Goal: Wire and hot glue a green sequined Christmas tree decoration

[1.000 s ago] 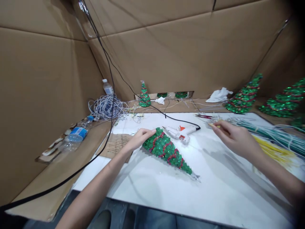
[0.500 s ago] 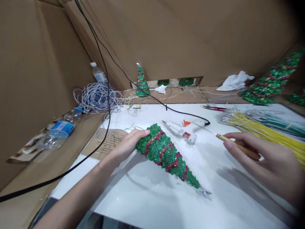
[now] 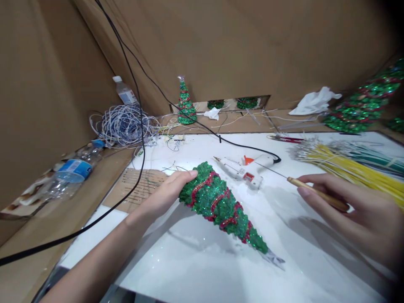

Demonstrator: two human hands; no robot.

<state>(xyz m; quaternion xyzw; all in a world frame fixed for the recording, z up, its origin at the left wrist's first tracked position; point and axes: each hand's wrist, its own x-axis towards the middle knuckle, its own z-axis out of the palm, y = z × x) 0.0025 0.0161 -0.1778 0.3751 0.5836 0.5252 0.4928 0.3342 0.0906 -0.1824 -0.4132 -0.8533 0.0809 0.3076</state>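
Note:
My left hand (image 3: 172, 189) grips the base end of a small glittery green Christmas tree (image 3: 217, 202) wound with a red garland. The tree lies tilted over the white table, its silvery tip (image 3: 274, 257) pointing down and to the right. Only the thumb shows on top; the other fingers are behind the base. In my right hand (image 3: 353, 210) is an awl (image 3: 317, 193) with a wooden handle and a thin metal shaft. The shaft points up and left, towards a white glue gun (image 3: 244, 171) lying behind the tree.
A black cable (image 3: 143, 126) hangs across the left side. Plastic bottles (image 3: 74, 170) and a tangle of white wire (image 3: 121, 124) are at the left. Yellow wire bundles (image 3: 350, 168) lie at the right. More trees (image 3: 187, 107) stand at the back, near cutters (image 3: 287, 139).
The view has shifted slightly. Both hands keep their holds on the tree and the awl, with hardly any movement between them.

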